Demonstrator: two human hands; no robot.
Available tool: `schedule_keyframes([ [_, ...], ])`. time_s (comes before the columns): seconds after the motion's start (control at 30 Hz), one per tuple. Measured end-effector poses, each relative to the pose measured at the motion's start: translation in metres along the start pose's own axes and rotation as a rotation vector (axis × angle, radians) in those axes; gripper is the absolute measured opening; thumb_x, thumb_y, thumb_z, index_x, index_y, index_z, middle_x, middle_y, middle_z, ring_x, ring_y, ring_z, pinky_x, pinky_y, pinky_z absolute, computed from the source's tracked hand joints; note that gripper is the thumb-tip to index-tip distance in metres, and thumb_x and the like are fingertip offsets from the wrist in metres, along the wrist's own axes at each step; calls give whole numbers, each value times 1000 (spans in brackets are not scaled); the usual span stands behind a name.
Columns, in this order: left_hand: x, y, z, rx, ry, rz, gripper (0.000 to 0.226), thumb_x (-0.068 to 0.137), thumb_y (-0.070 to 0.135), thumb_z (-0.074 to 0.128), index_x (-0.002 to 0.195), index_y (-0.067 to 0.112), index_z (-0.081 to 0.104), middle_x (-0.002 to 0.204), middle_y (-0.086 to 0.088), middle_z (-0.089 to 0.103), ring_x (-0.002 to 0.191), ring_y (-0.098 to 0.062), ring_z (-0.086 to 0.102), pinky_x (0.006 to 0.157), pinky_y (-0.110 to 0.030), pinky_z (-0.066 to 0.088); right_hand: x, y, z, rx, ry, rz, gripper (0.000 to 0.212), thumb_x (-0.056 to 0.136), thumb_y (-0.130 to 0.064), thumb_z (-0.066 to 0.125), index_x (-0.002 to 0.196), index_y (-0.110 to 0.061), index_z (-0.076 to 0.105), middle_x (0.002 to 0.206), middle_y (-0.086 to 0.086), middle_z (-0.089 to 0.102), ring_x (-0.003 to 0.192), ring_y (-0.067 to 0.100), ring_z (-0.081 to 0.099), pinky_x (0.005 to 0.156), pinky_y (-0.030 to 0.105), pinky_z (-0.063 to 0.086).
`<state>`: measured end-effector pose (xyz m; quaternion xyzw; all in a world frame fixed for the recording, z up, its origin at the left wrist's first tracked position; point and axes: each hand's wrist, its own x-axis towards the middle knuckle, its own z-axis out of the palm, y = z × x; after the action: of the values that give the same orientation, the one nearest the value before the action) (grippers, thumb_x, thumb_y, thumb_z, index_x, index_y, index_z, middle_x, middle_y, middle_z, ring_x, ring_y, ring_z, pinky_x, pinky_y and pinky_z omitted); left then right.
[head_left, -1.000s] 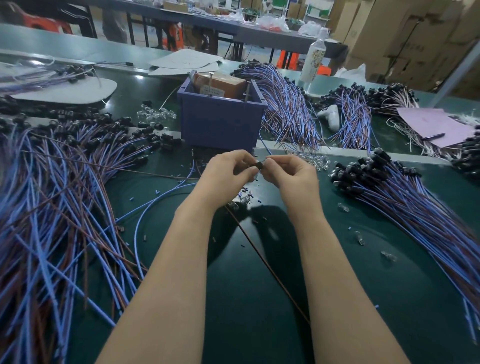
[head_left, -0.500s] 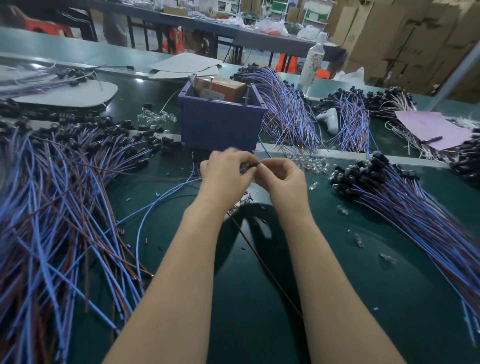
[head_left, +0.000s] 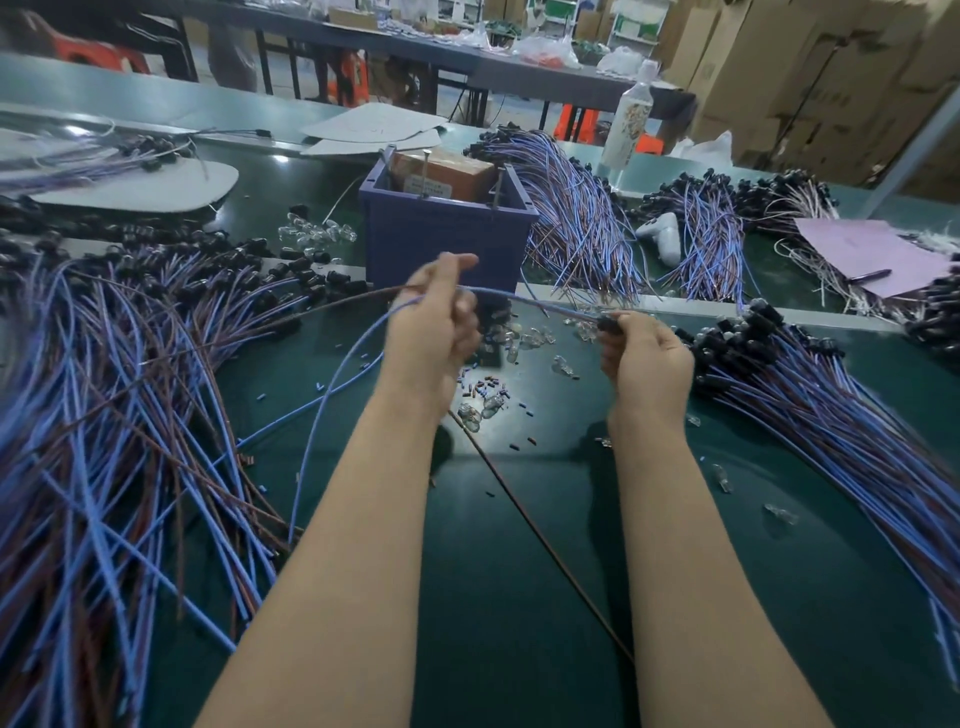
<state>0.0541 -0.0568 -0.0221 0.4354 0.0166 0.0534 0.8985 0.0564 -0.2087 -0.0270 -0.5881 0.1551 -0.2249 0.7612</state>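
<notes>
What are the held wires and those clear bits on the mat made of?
Held wires: flexible blue and brown plastic-looking insulation, matte, bending in an arc. Clear bits: see-through with glints, glass or clear plastic; can't tell which.

Green table (head_left: 519, 597): blue bin (head_left: 441, 244) at centre back, brown box (head_left: 441, 174) inside it. Wire heap (head_left: 104, 415) at left, second wire heap (head_left: 831, 405) at right. Clear bulbs (head_left: 317, 234) lie loose left of the bin. Bottle (head_left: 626, 124) upright behind. Pen (head_left: 867, 275) rests on pink sheet (head_left: 862, 244).
</notes>
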Motion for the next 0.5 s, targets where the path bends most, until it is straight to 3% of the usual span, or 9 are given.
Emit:
schedule_keyframes([
  [0.1, 5, 8, -12, -243, 176, 94, 27, 99, 27, 47, 79, 11, 57, 48, 9, 43, 40, -2, 33, 41, -13, 27, 10, 1, -12, -72, 247, -32, 18, 91, -7, 45, 78, -13, 56, 64, -2, 54, 50, 6, 44, 45, 18, 34],
  [0.17, 8, 11, -16, -300, 241, 123, 25, 99, 21, 47, 79, 11, 58, 54, 7, 48, 43, -1, 40, 42, -13, 34, 15, 2, -18, -78, 369, -22, 14, 92, -6, 41, 90, -12, 53, 71, -2, 53, 54, 6, 46, 44, 13, 36],
  [0.2, 9, 10, -16, -265, 259, 127, 24, 100, 19, 46, 81, 11, 60, 57, 7, 51, 45, -1, 43, 44, -13, 38, 15, 3, -19, -120, 398, -38, 16, 92, -4, 39, 95, -12, 53, 77, -2, 55, 61, 8, 50, 48, 11, 40],
  [0.27, 8, 5, -14, -115, 252, 110, 24, 100, 17, 45, 85, 12, 62, 60, 8, 57, 49, 1, 50, 50, -12, 45, 13, 5, -18, -320, 407, -159, 24, 89, -2, 40, 105, -11, 55, 101, 4, 59, 89, 18, 58, 78, 19, 49],
  [0.33, 6, -1, -9, 60, 205, 89, 23, 99, 16, 47, 84, 11, 63, 58, 9, 62, 50, 2, 55, 55, -12, 50, 3, 6, -10, -500, 310, -401, 28, 89, -2, 44, 113, -7, 57, 114, 5, 57, 109, 23, 52, 96, 33, 43],
  [0.4, 4, -6, -4, 184, 152, 92, 22, 98, 16, 50, 82, 9, 63, 54, 9, 64, 48, 2, 57, 54, -12, 50, -11, 9, 3, -583, 70, -605, 27, 92, -7, 47, 117, -6, 58, 115, 4, 58, 113, 19, 52, 100, 30, 40],
  [0.5, 3, -11, -1, 302, 108, 144, 23, 97, 14, 52, 77, 6, 61, 48, 7, 62, 43, 0, 55, 50, -12, 48, -26, 20, 23, -756, -347, -692, 29, 97, -16, 48, 122, -6, 59, 119, 8, 62, 114, 20, 53, 101, 30, 38],
])
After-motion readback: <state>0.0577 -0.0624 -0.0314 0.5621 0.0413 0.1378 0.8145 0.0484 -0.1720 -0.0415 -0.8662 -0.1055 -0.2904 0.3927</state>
